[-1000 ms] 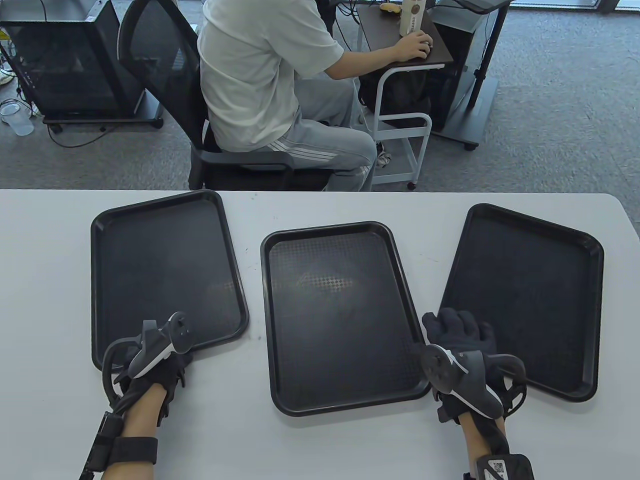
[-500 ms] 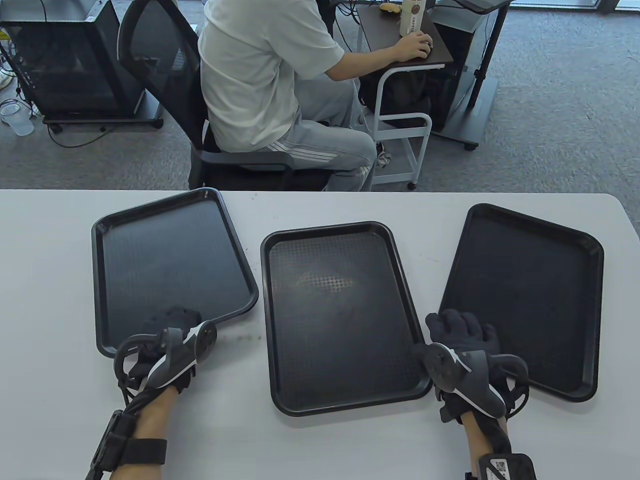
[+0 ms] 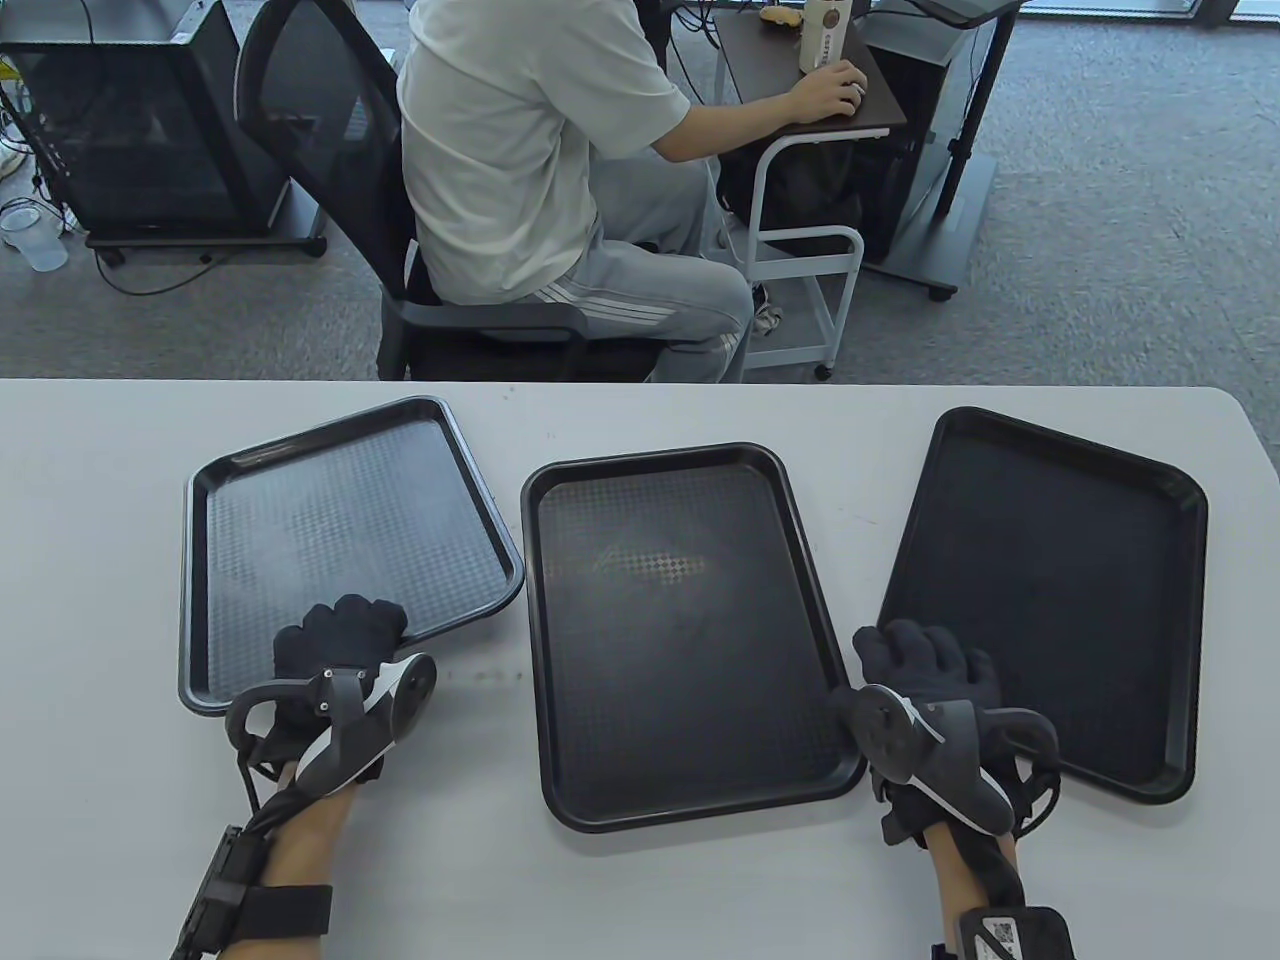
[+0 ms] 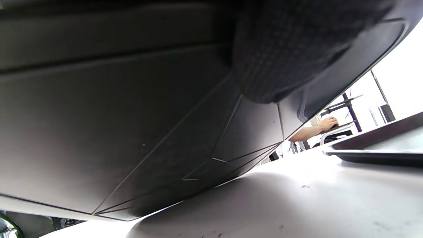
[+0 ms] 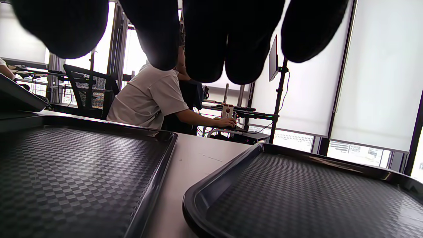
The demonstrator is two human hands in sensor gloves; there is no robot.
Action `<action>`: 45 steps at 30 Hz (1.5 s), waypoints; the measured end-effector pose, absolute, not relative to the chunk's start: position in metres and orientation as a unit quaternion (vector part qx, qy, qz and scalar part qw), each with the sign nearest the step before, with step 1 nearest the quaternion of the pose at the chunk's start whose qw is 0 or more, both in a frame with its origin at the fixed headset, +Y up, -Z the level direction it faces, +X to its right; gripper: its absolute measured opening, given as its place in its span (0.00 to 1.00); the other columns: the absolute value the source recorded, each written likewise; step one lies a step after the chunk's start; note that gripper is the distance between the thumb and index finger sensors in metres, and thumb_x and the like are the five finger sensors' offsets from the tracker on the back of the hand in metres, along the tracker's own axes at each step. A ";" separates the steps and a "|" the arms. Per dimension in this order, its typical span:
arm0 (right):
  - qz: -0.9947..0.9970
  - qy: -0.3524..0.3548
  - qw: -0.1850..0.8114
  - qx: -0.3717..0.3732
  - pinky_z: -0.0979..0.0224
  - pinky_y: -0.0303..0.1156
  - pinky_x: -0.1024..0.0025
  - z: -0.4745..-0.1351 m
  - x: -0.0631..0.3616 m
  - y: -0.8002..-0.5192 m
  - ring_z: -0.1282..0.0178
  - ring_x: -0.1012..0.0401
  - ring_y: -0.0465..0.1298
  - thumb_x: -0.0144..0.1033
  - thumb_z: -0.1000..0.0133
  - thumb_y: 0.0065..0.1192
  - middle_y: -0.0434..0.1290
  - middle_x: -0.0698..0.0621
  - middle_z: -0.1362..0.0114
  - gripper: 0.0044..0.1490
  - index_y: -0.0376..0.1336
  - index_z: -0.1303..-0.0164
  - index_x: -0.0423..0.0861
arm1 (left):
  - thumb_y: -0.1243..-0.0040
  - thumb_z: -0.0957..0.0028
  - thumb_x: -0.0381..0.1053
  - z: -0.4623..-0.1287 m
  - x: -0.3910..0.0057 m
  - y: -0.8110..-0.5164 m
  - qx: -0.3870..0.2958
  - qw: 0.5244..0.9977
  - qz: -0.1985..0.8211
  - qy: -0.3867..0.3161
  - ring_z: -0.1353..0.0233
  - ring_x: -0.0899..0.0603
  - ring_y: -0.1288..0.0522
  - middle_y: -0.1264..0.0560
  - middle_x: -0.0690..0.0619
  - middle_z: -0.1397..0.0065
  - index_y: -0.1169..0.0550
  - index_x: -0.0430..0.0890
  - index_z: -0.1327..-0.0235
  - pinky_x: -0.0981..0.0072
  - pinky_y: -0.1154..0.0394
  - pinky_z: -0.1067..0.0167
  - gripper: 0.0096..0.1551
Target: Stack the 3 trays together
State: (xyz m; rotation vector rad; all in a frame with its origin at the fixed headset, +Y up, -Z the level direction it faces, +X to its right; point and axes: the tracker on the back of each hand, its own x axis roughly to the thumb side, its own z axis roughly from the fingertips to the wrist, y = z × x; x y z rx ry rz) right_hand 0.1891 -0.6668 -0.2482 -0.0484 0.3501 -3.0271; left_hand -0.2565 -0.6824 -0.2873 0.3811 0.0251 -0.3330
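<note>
Three black trays lie on the white table (image 3: 100, 800). My left hand (image 3: 345, 630) grips the near edge of the left tray (image 3: 340, 520) and holds it raised and tilted. The left wrist view shows this tray's underside (image 4: 115, 115) above the table, with a gloved finger (image 4: 281, 49) pressed under it. The middle tray (image 3: 680, 620) lies flat. My right hand (image 3: 925, 655) is over the near left corner of the right tray (image 3: 1060, 590). In the right wrist view its fingers (image 5: 205, 39) hang spread above the middle tray (image 5: 66, 172) and the right tray (image 5: 297, 198).
A person in a white shirt (image 3: 520, 150) sits on a black chair just beyond the table's far edge. A small cart (image 3: 800, 240) stands beside them. The middle tray's rim (image 4: 380, 148) lies close to the right of the raised tray.
My left hand has slid under and over the left tray's near edge and taken hold. The tray has lifted, tilted and swung toward the middle tray. The right hand has hardly moved.
</note>
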 end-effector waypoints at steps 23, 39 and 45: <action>-0.993 0.113 0.046 -0.006 0.29 0.69 0.41 -0.250 0.196 -0.668 0.25 0.47 0.74 0.65 0.54 0.60 0.72 0.49 0.22 0.40 0.63 0.31 0.60 | 0.19 0.62 0.46 -0.242 -0.219 -0.636 0.332 0.936 -0.088 -0.082 0.59 0.48 0.20 0.19 0.61 0.54 0.21 0.64 0.62 0.52 0.21 0.47 0.20; -0.996 0.070 0.052 -0.003 0.29 0.69 0.41 -0.254 0.199 -0.674 0.25 0.47 0.75 0.65 0.54 0.60 0.72 0.49 0.22 0.40 0.63 0.31 0.60 | 0.19 0.63 0.47 -0.228 -0.168 -0.647 0.316 0.920 -0.107 -0.203 0.59 0.49 0.20 0.19 0.62 0.55 0.21 0.64 0.63 0.52 0.20 0.47 0.20; -0.997 0.048 0.052 -0.002 0.29 0.69 0.41 -0.256 0.200 -0.677 0.25 0.48 0.75 0.65 0.54 0.60 0.72 0.49 0.22 0.39 0.64 0.32 0.60 | 0.19 0.64 0.47 -0.229 -0.162 -0.654 0.296 0.923 -0.118 -0.217 0.60 0.49 0.20 0.19 0.62 0.55 0.21 0.65 0.63 0.52 0.20 0.48 0.21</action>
